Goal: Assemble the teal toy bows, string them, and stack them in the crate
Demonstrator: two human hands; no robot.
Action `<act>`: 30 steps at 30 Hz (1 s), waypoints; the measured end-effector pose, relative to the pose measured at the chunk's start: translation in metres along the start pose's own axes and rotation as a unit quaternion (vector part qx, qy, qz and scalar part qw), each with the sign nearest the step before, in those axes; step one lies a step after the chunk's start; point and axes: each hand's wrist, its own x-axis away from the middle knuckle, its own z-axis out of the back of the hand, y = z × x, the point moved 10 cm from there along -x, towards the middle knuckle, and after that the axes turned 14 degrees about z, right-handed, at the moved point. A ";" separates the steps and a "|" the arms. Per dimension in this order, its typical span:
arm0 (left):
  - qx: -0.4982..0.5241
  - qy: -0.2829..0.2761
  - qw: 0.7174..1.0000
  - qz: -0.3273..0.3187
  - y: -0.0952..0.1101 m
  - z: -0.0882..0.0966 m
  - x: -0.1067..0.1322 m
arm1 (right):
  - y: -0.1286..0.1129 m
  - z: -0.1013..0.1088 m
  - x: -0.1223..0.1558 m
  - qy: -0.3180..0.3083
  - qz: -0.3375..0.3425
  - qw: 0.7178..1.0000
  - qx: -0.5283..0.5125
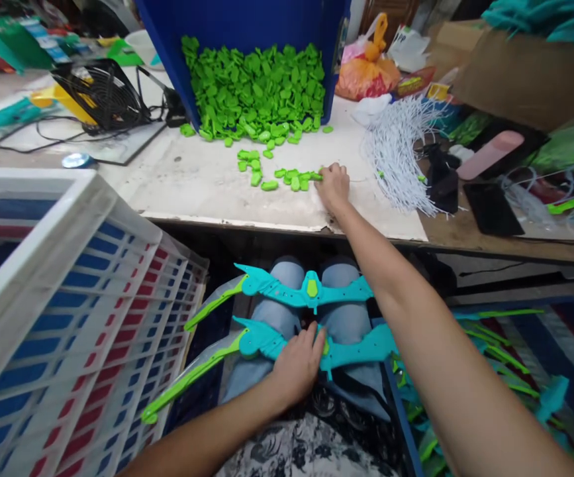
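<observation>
Two turquoise toy bows with lime-green limbs lie across my lap. The farther toy bow (281,291) has a green insert (312,287) at its middle. My left hand (297,366) is closed over the centre of the nearer toy bow (353,352), its fingertips at that bow's green insert, which they partly cover. On the white tabletop, my right hand (334,188) has its fingers closed at the right end of a short row of small green plastic pieces (295,179). The fingertips meet the end piece; the hand partly hides it.
A tipped blue bin (165,56) spills green pieces (261,89) onto the table. White cords (398,156) and a dark phone (492,209) lie at right. A white plastic crate (132,291) stands left. More bow parts fill a blue crate (403,424) at lower right.
</observation>
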 end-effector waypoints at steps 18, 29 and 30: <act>0.236 -0.269 0.931 -0.067 -0.012 0.006 -0.051 | 0.042 0.061 0.081 -0.107 0.005 0.994 -0.024; 0.437 -0.372 0.819 0.014 -0.019 -0.012 -0.049 | -0.067 0.095 0.201 -0.036 0.142 0.967 -0.210; 0.443 -0.371 0.816 0.018 -0.020 -0.012 -0.049 | -0.090 0.096 0.230 -0.060 0.170 0.954 -0.239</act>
